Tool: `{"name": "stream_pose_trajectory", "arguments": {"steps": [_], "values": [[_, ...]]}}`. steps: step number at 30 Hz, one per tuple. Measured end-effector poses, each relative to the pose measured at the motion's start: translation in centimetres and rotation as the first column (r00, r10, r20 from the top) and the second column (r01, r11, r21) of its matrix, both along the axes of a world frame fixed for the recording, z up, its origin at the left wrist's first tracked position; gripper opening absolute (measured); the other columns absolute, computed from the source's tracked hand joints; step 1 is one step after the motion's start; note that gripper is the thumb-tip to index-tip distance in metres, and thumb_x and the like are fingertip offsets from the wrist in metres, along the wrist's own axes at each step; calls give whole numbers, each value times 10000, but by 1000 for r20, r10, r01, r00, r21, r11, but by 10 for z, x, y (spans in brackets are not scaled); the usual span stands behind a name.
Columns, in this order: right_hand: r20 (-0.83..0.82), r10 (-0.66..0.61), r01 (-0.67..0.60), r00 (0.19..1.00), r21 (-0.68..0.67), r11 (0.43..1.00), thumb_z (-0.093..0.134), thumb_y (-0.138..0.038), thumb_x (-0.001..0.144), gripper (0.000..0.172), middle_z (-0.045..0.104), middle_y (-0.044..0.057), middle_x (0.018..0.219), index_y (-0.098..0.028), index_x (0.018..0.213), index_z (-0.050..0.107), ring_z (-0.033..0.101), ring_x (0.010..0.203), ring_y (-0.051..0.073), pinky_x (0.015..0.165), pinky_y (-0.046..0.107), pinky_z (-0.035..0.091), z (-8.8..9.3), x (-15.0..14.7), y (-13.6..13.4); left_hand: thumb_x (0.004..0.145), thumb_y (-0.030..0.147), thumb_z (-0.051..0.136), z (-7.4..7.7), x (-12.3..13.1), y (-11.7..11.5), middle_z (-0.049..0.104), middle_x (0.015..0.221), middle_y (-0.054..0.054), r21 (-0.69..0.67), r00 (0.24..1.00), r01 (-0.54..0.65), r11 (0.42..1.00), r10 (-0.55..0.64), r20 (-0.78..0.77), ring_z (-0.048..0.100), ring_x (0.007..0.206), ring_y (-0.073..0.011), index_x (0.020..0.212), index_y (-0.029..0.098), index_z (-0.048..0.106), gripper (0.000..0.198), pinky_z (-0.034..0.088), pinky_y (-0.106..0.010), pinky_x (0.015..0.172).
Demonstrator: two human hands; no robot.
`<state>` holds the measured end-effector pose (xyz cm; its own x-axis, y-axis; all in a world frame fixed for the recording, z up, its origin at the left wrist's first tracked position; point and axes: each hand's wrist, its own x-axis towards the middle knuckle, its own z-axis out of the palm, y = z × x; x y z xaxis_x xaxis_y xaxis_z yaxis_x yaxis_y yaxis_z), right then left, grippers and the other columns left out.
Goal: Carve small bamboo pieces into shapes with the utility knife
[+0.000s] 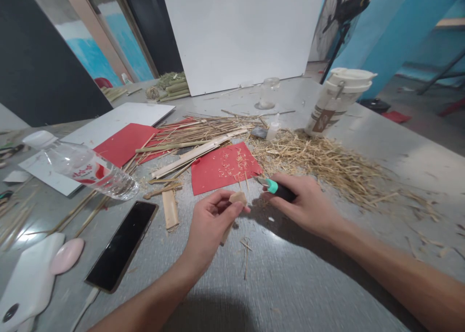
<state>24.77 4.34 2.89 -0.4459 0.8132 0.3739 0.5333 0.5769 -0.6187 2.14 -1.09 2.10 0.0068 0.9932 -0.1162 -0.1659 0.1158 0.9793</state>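
While my left fingers pinch the pale strip above the counter, my right fingers wrap the handle of the knife at its three o'clock, blade apart from it. The strip looks woody: I'd judge it light, stiff and dry, hardly slippery, but apt to split along its grain. I'd grip its flat faces, thumb against forefinger, skin clear of the blade side. The red sheet lies toward twelve o'clock.

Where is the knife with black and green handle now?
The knife is right of centre in the head view, held in the right hand, near the red sheet.
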Motion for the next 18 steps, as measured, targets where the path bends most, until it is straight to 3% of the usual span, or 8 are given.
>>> {"name": "stream_pose_trajectory", "arguments": {"steps": [7, 12, 18], "values": [[-12, 104, -104, 995, -41, 994, 689, -410, 1002, 198, 626, -18, 680, -241, 905, 656, 543, 601, 160, 597, 305, 352, 1, 1, -2, 803, 501, 966, -5, 1, 2, 724, 667, 25, -87, 951, 75, 993, -45, 305, 607, 543, -70, 935, 183, 735, 415, 482, -165, 552], [-13, 184, -184, 983, -44, 982, 594, -376, 1039, 173, 697, 11, 787, -217, 1043, 662, 583, 649, 160, 629, 294, 402, 0, 2, -4, 814, 493, 957, -3, 1, 3, 689, 642, 43, -122, 935, 74, 990, -26, 354, 557, 485, -57, 917, 186, 676, 429, 433, -154, 487], [-14, 218, -218, 976, 1, 976, 574, -379, 1061, 182, 683, 8, 780, -217, 1031, 653, 578, 646, 155, 624, 287, 406, 0, 3, -5, 820, 463, 944, -3, 1, 4, 669, 621, 49, -136, 926, 78, 988, -22, 376, 522, 452, -53, 901, 187, 648, 412, 387, -156, 452]]}}
